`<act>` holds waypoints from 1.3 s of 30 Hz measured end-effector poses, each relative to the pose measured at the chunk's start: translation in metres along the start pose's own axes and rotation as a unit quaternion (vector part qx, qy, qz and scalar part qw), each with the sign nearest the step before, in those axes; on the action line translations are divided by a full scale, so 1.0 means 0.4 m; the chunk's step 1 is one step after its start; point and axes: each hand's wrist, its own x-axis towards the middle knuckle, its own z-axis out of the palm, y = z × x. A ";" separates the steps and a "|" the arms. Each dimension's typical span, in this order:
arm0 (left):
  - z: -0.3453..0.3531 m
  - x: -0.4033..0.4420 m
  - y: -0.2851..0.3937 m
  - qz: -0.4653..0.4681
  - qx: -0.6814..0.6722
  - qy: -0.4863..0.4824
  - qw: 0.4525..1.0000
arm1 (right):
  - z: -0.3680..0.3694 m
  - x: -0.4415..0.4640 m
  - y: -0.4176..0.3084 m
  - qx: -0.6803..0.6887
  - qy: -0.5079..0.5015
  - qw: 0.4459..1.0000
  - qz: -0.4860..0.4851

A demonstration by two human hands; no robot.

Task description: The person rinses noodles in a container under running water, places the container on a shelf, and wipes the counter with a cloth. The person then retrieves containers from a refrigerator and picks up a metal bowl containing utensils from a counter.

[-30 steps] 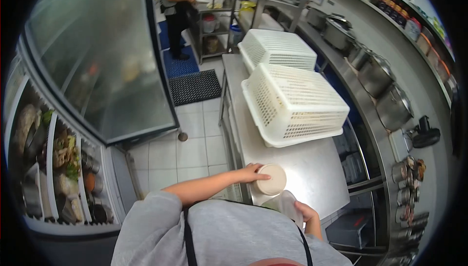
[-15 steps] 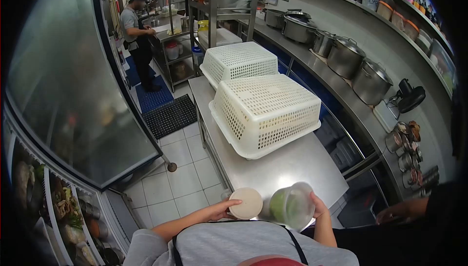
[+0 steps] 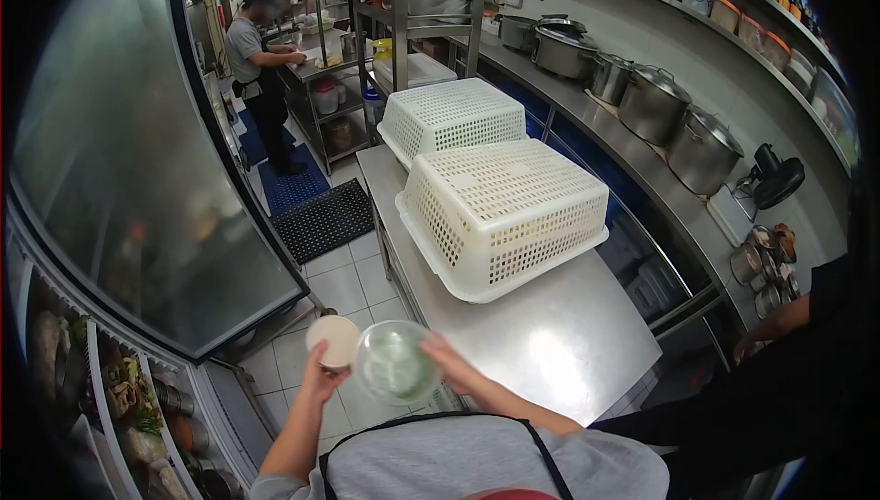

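My left hand (image 3: pixel 323 374) is closed around a small round tub with a flat beige top (image 3: pixel 334 341). Whether that top is a lid or the contents, I cannot tell. Just to its right, my right hand (image 3: pixel 447 364) grips the side of a clear plastic container (image 3: pixel 397 362) with something green inside, slightly blurred by motion. Both containers are in front of my body, above the tiled floor and left of the steel table (image 3: pixel 550 335).
Two upturned white plastic baskets (image 3: pixel 509 193) sit on the table. An open glass fridge door (image 3: pixel 137 152) stands left, with stocked fridge shelves (image 3: pixel 137 390) below. Lidded pots (image 3: pixel 701 147) line the right counter. One person (image 3: pixel 261 78) works at the back; another person's arm (image 3: pixel 775 324) is at right.
Both my hands have moved left with their containers, from the table's near edge to above the floor. The person at the back has raised their forearms.
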 end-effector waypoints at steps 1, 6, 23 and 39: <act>-0.025 -0.001 0.038 0.029 0.002 0.004 1.000 | 0.057 0.023 -0.004 -0.025 -0.010 0.999 0.037; -0.095 -0.045 0.182 0.082 -0.045 -0.039 0.995 | 0.230 0.080 0.039 0.002 -0.232 0.957 0.174; -0.218 -0.140 0.176 0.080 -0.094 -0.040 0.992 | 0.143 0.277 0.095 -0.121 -0.281 0.931 0.200; -0.453 0.056 0.406 0.113 -0.115 -0.064 0.985 | 0.219 0.619 -0.019 -0.149 -0.037 0.982 0.110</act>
